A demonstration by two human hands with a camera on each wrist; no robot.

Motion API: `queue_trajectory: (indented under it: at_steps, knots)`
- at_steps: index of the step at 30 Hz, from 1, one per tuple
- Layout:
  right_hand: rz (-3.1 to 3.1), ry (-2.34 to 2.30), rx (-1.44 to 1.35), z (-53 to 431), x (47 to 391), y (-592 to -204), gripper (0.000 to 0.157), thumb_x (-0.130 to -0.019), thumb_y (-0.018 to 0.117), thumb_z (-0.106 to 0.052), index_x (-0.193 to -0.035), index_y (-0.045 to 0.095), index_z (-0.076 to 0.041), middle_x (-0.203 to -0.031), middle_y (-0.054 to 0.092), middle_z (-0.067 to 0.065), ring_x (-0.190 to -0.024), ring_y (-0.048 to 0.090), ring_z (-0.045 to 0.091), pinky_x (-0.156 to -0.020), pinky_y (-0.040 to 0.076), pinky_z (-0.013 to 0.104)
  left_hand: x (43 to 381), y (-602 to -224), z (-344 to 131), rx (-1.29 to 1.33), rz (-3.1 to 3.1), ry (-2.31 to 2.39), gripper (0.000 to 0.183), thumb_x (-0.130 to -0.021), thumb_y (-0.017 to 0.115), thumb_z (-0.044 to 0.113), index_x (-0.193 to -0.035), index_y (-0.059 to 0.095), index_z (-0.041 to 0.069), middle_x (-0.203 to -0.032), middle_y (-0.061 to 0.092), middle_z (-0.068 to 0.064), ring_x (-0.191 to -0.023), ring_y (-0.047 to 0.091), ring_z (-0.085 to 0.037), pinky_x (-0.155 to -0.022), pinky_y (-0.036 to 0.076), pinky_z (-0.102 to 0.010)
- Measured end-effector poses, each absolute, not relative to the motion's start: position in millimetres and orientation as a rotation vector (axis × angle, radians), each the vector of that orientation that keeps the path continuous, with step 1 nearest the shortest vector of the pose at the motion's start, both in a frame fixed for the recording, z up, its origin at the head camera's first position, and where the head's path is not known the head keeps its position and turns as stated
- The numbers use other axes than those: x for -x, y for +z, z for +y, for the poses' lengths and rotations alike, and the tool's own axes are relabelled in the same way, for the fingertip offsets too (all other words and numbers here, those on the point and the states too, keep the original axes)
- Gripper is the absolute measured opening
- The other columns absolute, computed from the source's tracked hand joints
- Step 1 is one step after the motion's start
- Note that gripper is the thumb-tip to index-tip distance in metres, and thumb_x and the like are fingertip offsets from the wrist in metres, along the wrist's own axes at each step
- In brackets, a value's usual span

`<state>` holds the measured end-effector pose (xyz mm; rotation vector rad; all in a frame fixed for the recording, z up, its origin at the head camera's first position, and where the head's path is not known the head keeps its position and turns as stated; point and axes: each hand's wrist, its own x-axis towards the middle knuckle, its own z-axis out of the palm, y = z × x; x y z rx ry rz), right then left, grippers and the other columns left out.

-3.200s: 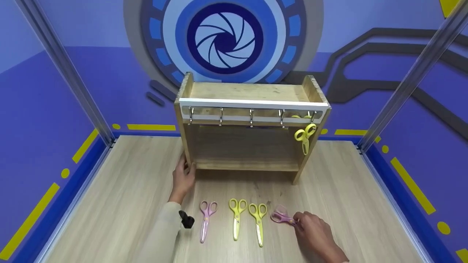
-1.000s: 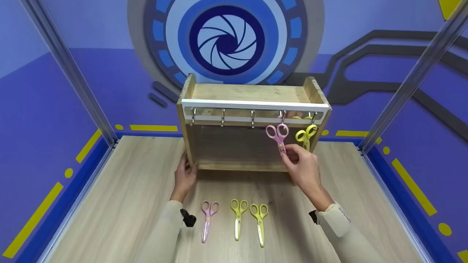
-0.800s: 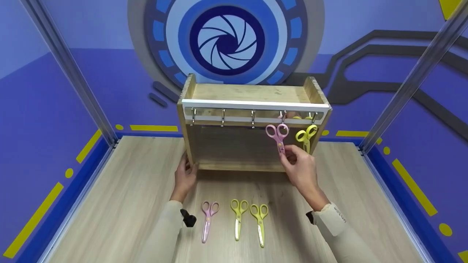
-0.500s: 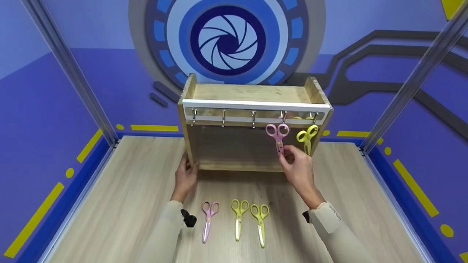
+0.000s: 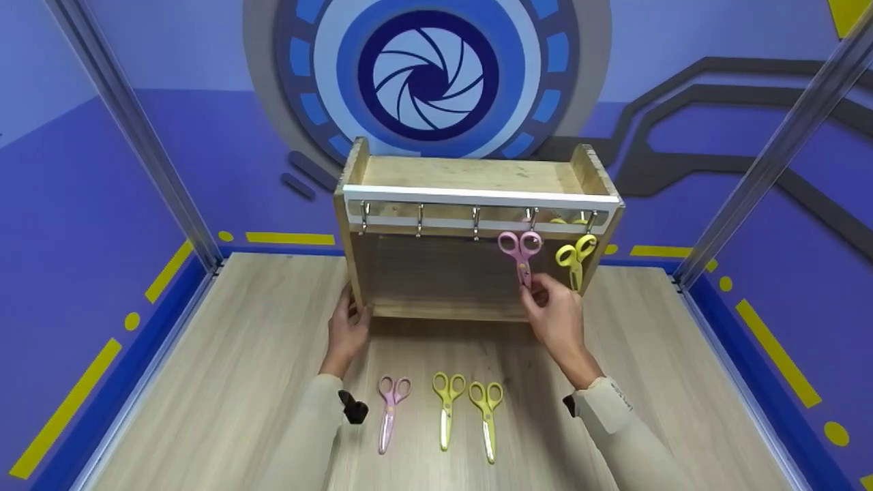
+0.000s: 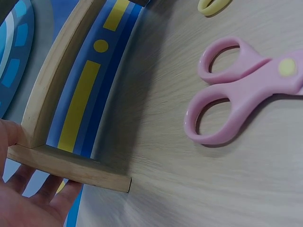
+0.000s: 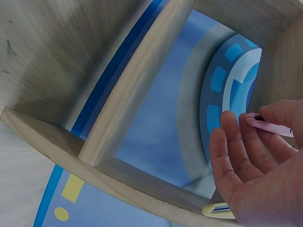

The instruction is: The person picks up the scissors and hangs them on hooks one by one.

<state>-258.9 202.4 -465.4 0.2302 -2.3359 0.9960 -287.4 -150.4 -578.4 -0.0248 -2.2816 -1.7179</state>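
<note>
A wood-grain table (image 5: 273, 327) lies under everything, and at its 12 o'clock stands a wooden rack (image 5: 470, 174), upright, with a white-edged strip (image 5: 409, 193) of five hooks across its upper front. At the rack's 8 o'clock the left hand (image 5: 348, 331) grips the side panel (image 6: 90, 172) low down, thumb and fingers on opposite faces. Between 4 and 5 o'clock the right hand (image 5: 559, 314) pinches the pink scissors (image 5: 524, 262) by the blade end, loops up. Toward 3 o'clock the hanging yellow scissors (image 5: 576, 260) dangle from the rightmost hook. On the table, around 6 o'clock, lie a left yellow pair (image 5: 447, 402) and a right yellow pair (image 5: 487, 409), with a second pink pair (image 5: 389, 409) at 7. Smallest, the fourth hook (image 5: 533, 217) from the left meets the held pair's right loop (whether its tip passes through cannot be told). If it does not, loosening the pinch would likely drop them; brushing knuckles could unseat the yellow neighbour, and a hard push might shift the rack.
</note>
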Motion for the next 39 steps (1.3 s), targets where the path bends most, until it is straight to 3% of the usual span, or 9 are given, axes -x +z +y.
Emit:
queue_trajectory:
  at_steps: [25, 30, 39]
  knots:
    - [-2.366, 0.977, -0.221, 204.7, 256.4, -468.3, 0.011, -0.089, 0.078, -0.009, -0.097, 0.074, -0.002, -0.084, 0.075, 0.010, -0.071, 0.071, 0.023, -0.063, 0.059, 0.043, 289.0, -579.7, -150.3, 0.020, -2.285, -1.704, 0.064, -0.105, 0.058, 0.010, -0.161, 0.029, 0.007, -0.145, 0.051, -0.026, -0.132, 0.055, -0.042, -0.105, 0.049, -0.056]
    - [-2.402, 1.001, -0.213, 208.7, 252.3, -473.5, 0.026, -0.088, 0.081, -0.014, -0.110, 0.072, -0.003, -0.089, 0.076, 0.010, -0.076, 0.072, 0.024, -0.067, 0.061, 0.045, 288.1, -579.1, -149.8, 0.006, -2.287, -1.712, 0.064, -0.104, 0.059, 0.009, -0.161, 0.030, 0.006, -0.145, 0.051, -0.027, -0.131, 0.055, -0.043, -0.103, 0.050, -0.055]
    - [-2.522, 0.939, -0.201, 215.2, 226.9, -505.1, 0.059, -0.087, 0.084, -0.023, -0.137, 0.060, -0.003, -0.119, 0.069, 0.020, -0.099, 0.069, 0.036, -0.081, 0.057, 0.056, 291.1, -581.0, -150.6, -0.026, -2.301, -1.718, 0.065, -0.104, 0.059, 0.010, -0.162, 0.029, 0.009, -0.150, 0.048, -0.025, -0.134, 0.053, -0.040, -0.106, 0.049, -0.054]
